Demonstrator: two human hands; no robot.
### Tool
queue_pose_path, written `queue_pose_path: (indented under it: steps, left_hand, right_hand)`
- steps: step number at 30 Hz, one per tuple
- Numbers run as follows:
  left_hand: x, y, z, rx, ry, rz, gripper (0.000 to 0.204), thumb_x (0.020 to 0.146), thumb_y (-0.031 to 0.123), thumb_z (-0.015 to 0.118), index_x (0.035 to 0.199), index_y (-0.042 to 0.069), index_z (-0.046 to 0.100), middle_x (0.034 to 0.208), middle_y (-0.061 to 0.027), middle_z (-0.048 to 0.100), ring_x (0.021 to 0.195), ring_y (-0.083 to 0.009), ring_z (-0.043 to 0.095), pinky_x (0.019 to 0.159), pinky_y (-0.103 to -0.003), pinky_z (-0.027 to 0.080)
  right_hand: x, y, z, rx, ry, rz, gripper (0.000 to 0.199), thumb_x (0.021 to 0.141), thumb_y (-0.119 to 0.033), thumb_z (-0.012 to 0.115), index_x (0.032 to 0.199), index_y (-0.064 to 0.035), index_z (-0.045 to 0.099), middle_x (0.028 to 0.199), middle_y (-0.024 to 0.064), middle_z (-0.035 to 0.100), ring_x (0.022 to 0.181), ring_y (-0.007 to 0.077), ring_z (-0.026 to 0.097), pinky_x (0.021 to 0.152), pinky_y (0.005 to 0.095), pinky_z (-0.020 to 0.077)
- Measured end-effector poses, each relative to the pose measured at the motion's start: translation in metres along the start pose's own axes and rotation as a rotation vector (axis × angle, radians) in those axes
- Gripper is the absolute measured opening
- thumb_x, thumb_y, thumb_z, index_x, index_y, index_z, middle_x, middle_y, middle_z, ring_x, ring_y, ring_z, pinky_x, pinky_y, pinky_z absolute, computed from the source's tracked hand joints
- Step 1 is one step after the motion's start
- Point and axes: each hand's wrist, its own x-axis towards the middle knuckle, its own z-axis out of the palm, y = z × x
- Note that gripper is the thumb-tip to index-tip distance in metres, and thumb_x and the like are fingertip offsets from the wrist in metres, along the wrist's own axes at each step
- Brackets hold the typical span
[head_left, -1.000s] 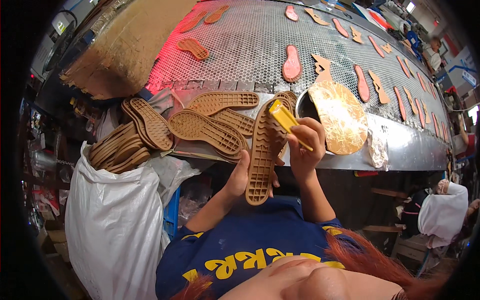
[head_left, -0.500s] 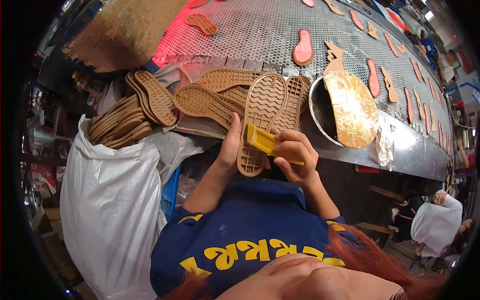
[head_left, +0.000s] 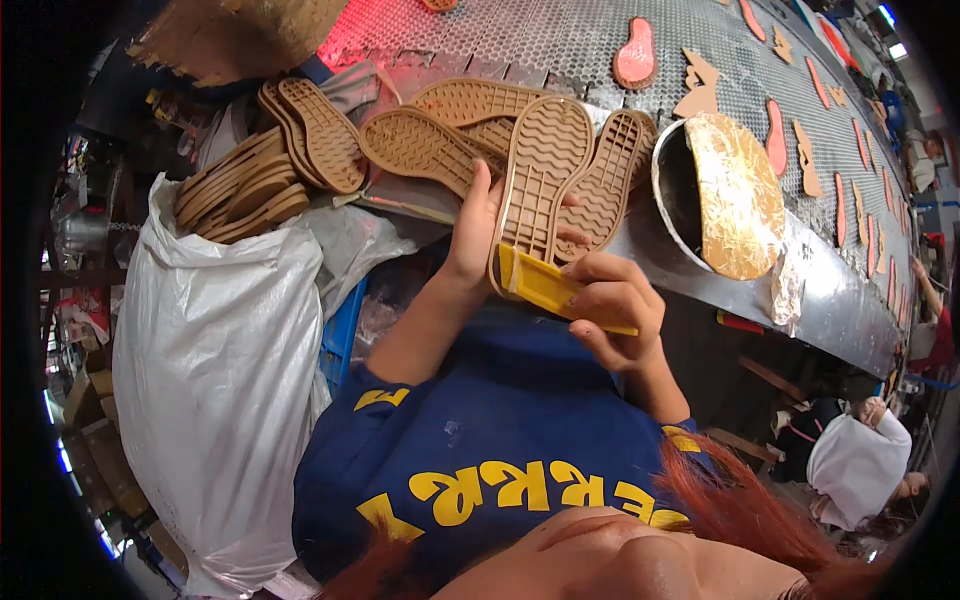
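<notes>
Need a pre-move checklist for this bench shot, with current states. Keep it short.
1. Left hand holds the brown sole: ok, thumb along one edge, fingertips showing at the other.
2. Right hand grips the yellow tool: ok.
3. Tool lies over the sole's near end: ok.
4. Tool presses on the sole: cannot tell.
5. Round container fully covered: not ok, the gold cover leaves its left part open.
6. Sole's underside: cannot tell, faces away.
</notes>
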Motion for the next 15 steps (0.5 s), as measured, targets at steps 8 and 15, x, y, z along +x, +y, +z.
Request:
queue_pose_path:
  steps: [8,15]
  left_hand:
    - [-0.004,0.002,0.012,-0.048,-0.008,-0.038,0.077,0.094,0.062,0.015,0.138,0.002,0.033,0.121,-0.0268,0.052,0.091,-0.0412,0.063,0.077,-0.050,0.055]
    - [-0.004,0.002,0.029,0.069,0.167,-0.081,0.074,0.095,0.061,0.013,0.133,0.004,0.039,0.112,-0.0216,0.057,0.097,-0.0307,0.062,0.081,-0.043,0.055]
  right_hand:
    - [0.001,0.004,-0.008,0.265,-0.030,0.029,0.018,0.078,-0.008,0.069,0.090,-0.0001,0.059,0.102,0.0181,0.059,0.094,0.0288,0.061,0.086,0.0372,0.0475]
    - [0.011,0.013,-0.019,0.503,-0.103,0.172,0.009,0.080,-0.011,0.063,0.081,-0.0040,0.057,0.099,0.0165,0.061,0.094,0.0272,0.059,0.087,0.0393,0.0442]
